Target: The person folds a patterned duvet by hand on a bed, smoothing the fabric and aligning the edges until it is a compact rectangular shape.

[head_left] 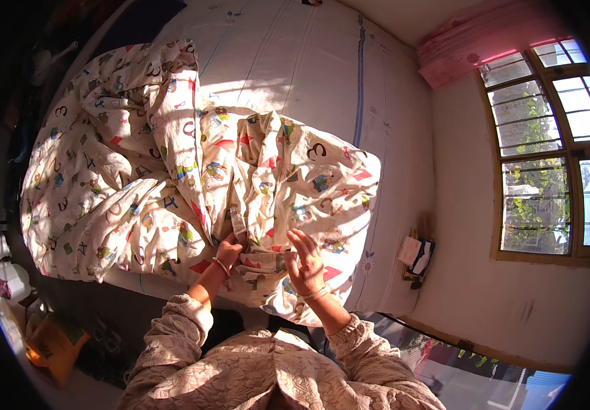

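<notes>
A white quilt [326, 189] printed with numerals, red shapes and cartoon figures lies bunched across the bed in front of me. My left hand [229, 252] grips a gathered fold near the quilt's front edge, its fingertips partly hidden in the cloth. To its right, my right hand [306, 264] has its fingers raised and holds nothing; its outer edge is over the quilt, and I cannot tell whether it touches. Deep creases run away from both hands. The left part of the quilt is heaped into thick, overlapping folds.
The bed's pale striped sheet [295, 66] stretches beyond the quilt to a wall. A barred window [531, 154] is at right, under a pink curtain [479, 46]. Small items [418, 256] sit at the bed's right edge. An orange bag [56, 346] stands on the floor at lower left.
</notes>
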Action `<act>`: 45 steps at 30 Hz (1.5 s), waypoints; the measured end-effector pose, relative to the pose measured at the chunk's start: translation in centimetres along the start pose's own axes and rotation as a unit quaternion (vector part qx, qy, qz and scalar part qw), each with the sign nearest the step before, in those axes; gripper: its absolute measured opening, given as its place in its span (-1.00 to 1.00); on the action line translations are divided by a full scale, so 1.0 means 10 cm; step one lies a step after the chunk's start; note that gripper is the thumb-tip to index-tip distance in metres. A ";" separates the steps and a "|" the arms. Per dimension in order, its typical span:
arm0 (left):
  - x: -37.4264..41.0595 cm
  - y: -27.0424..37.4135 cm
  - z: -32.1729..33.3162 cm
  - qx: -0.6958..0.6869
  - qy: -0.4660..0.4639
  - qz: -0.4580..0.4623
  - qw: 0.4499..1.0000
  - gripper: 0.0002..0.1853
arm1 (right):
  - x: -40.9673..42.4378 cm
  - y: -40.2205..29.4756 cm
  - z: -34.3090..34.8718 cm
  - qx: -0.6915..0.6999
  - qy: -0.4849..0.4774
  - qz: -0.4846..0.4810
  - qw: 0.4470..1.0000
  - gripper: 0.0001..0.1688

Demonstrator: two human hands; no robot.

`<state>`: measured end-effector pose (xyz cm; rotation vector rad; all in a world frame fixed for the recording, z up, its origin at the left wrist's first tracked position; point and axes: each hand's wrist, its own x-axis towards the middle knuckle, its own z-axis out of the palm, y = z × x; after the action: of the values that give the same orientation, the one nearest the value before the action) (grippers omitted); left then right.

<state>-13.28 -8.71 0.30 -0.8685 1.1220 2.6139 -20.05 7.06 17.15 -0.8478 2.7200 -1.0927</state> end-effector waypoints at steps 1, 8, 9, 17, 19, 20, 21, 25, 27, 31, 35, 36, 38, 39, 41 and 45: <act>0.01 -0.07 -0.08 -0.063 -0.011 0.046 0.997 -0.62 | -0.18 0.00 -0.15 -0.056 0.055 -0.001 0.997 -0.55; 0.04 0.03 -0.77 0.252 0.120 0.144 0.949 -0.58 | -0.95 0.33 0.43 -0.118 -0.061 -0.004 0.991 -0.45; -0.02 0.15 -0.58 0.263 0.140 0.174 0.939 -0.57 | -0.92 0.42 0.62 -0.106 -0.073 -0.010 0.992 -0.44; -0.55 0.37 1.11 0.762 -0.050 0.314 0.565 -0.53 | -1.33 0.38 0.20 0.169 -0.029 0.015 0.985 -0.72; -0.45 0.15 0.98 0.793 -0.118 0.300 0.517 -0.56 | -1.88 0.49 -0.15 0.196 -0.094 0.108 0.970 -0.82; -0.39 0.05 0.86 0.813 -0.121 0.269 0.502 -0.59 | -2.24 0.56 -0.12 0.358 -0.025 0.298 0.884 -0.84; -0.37 0.04 0.94 0.818 -0.114 0.277 0.491 -0.60 | -2.61 0.71 0.01 0.493 0.052 0.463 0.735 -0.84; -0.55 0.31 1.55 0.737 -0.163 0.262 0.602 -0.57 | -2.95 1.12 0.09 0.647 0.064 0.631 0.422 -0.28; -0.63 0.18 1.83 0.684 -0.228 0.189 0.667 -0.54 | -2.81 1.22 0.23 0.745 0.113 0.570 0.329 -0.23; -0.32 -0.22 1.26 0.862 -0.072 0.079 0.496 -0.30 | -2.33 1.13 0.32 0.844 0.295 0.387 0.225 -0.36; -0.15 -0.26 0.90 0.873 -0.079 0.085 0.474 -0.22 | -2.38 1.30 0.40 0.790 0.480 0.342 0.167 -0.65; -0.08 -0.24 0.92 0.877 -0.081 0.060 0.470 -0.18 | -2.40 1.29 0.28 0.779 0.487 0.347 0.189 -0.67; -0.06 -0.24 0.92 0.866 -0.090 0.054 0.489 -0.14 | -2.56 1.40 0.31 0.737 0.489 0.403 0.236 -0.69; -0.07 -0.23 0.91 0.871 -0.084 0.033 0.484 -0.14 | -2.52 1.37 0.28 0.621 0.538 0.452 0.348 -0.62; -0.05 -0.30 0.81 0.890 -0.064 0.014 0.451 -0.15 | -2.80 1.76 0.66 0.448 0.463 0.587 0.489 -0.52; 0.00 -0.11 0.85 0.895 -0.094 -0.021 0.436 -0.38 | -3.02 1.92 0.40 0.467 0.264 0.679 0.502 -0.56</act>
<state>-16.63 -1.93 4.25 0.0595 2.4179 0.1840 -2.37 31.82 -2.12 1.6594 1.3717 -1.8221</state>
